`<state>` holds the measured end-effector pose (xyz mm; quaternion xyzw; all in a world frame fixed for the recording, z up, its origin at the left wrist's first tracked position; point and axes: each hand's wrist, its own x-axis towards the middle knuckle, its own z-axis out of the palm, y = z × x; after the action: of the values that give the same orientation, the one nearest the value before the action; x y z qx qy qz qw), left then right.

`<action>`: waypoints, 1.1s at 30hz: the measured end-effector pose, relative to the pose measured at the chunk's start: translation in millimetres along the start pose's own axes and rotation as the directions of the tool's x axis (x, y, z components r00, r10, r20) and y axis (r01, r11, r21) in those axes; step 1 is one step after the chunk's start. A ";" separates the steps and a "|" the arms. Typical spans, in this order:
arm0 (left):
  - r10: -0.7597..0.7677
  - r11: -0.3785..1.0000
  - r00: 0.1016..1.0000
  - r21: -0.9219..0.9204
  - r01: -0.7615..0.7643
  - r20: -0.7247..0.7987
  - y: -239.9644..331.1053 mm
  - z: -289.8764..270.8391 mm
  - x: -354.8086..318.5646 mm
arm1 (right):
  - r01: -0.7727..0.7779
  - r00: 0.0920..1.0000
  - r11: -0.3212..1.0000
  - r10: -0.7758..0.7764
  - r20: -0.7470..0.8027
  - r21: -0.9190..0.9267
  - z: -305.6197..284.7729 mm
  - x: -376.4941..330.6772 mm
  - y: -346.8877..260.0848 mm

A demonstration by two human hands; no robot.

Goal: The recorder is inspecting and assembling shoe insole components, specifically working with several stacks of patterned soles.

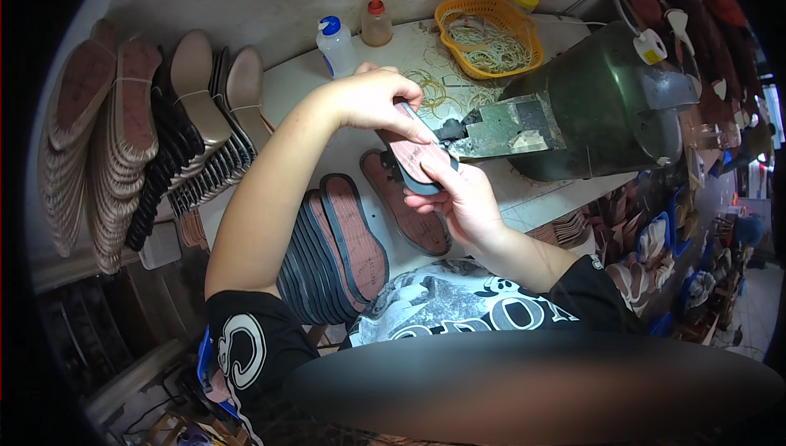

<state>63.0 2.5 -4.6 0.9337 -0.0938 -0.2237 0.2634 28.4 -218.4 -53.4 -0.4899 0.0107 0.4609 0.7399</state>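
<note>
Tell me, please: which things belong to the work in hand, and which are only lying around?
Likely in use:
dark-edged pink sole, in left hand and right hand
green machine
row of similar soles

Probably lying around:
blue-capped bottle
red-tipped bottle
orange basket of pale loops

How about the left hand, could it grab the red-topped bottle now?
Probably yes: only table seems to lie between the left hand and the red-topped bottle, though that hand would likely have to let go of the sole first.

Machine (602, 102) blocking right, nearer tabletop (521, 199) seemingly passable
</note>
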 end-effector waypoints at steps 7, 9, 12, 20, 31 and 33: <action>-0.021 1.000 0.974 0.019 0.025 -0.226 7.5 9.9 -22.5 | -0.066 0.997 0.998 0.066 -0.028 0.001 3.0 -0.2 -10.7; -0.113 0.991 0.964 0.047 0.128 -0.239 17.9 8.2 -29.7 | -0.094 0.995 0.995 0.095 -0.042 0.016 2.0 0.7 -12.0; -0.218 0.976 0.945 -0.051 0.212 -0.245 26.7 15.7 -38.4 | -0.111 0.993 0.994 0.112 -0.044 0.015 1.4 0.5 -13.2; -0.400 0.915 0.900 -0.126 0.383 -0.174 48.7 29.4 -49.6 | -0.138 0.986 0.990 0.134 0.097 0.038 -5.1 -3.9 -20.2; -0.361 0.899 0.923 -0.314 0.306 -0.134 30.3 45.8 -48.0 | -0.061 0.990 0.998 0.057 0.126 0.029 -2.6 -7.1 -18.0; -0.370 0.884 0.921 -0.350 0.309 -0.121 33.9 46.0 -49.5 | -0.054 0.991 0.998 0.050 0.126 0.029 -2.4 -7.4 -17.6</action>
<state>-4.1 -32.3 -3.3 0.8960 0.1343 -0.1913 0.3775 37.4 -226.7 -38.5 -0.4474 -0.0154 0.5096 0.7347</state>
